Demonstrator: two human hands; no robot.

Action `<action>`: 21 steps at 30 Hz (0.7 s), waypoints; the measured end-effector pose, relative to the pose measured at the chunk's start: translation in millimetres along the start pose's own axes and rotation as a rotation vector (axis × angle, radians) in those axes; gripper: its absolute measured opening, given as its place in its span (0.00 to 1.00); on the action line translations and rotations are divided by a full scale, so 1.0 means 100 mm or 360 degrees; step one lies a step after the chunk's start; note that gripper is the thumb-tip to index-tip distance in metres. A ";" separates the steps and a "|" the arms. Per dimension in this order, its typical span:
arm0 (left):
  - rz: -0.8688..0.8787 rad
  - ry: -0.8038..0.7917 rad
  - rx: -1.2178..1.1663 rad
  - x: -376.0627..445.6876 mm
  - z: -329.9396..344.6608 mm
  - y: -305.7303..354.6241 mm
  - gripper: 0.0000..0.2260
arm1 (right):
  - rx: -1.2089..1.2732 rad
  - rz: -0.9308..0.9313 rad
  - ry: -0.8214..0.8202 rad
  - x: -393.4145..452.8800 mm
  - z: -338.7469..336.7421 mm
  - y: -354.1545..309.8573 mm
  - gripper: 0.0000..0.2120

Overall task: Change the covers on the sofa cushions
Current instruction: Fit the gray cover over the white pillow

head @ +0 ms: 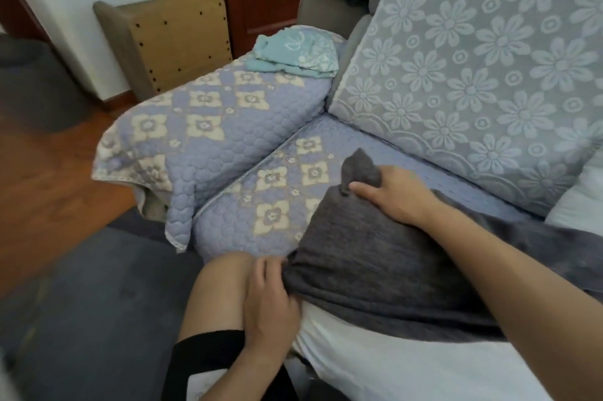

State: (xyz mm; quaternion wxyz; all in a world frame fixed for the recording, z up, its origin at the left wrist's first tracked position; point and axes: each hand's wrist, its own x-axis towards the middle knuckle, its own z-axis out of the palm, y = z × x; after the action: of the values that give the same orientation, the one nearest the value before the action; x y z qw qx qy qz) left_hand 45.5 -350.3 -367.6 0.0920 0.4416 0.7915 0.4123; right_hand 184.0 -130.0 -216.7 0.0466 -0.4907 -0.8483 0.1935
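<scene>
On the sofa seat, front edge: grey cover is lying over a white cushion, bare white showing below the grey hem.
Cover position: it is sitting toward the right half of the seat, one corner reaching the middle, the rest trailing off to the right.
Cover handling: soft, limp, light by the look of it; ribbed knit, so probably grippy rather than slick. It is bunching wherever it is being pinched and will not hold a shape.
Cushion handling: looks squashy and bulky; likely to fold and snag at the opening.
Right hand: fingers are pinching the far corner of the cover, which is sticking up in a peak.
Left hand: fingers are curling onto the near corner at the seat's front edge, gathering it into a small bunch.
Where to hold: corners and hem, as both hands are doing; mid-panel grabs would only stretch the knit.
Step, my read: cover is being pulled along the cushion; on or off I cannot tell.
Seat: quilted lilac pad is covering the left part.
Left arm of the sofa: matching quilted throw is draping over it, folded teal cloth on top.
Back edge: lace-covered backrest cushion is standing upright.
</scene>
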 end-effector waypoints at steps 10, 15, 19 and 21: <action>-0.0233 -0.0387 0.0341 0.53 0.31 0.21 0.05 | 0.0489 0.0389 0.0621 -0.58 -0.76 0.57 0.17; -0.0052 -0.0583 0.0672 0.55 0.37 0.15 0.10 | 0.0794 0.0319 0.0747 -0.66 -0.94 0.37 0.13; -0.0066 -0.0503 0.0468 0.64 0.29 0.44 0.08 | 0.0957 0.0327 0.0888 -0.71 -1.25 0.49 0.13; -0.0176 -0.0388 -0.0029 0.62 0.20 0.65 0.08 | 0.0962 0.0360 0.0974 -0.70 -1.36 0.65 0.12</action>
State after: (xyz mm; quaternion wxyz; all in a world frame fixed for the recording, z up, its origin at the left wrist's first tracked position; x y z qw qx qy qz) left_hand 59.5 -273.3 -319.9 0.2142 0.4431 0.7938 0.3572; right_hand 309.2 -122.8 -108.1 0.4154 -0.5794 -0.6419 0.2824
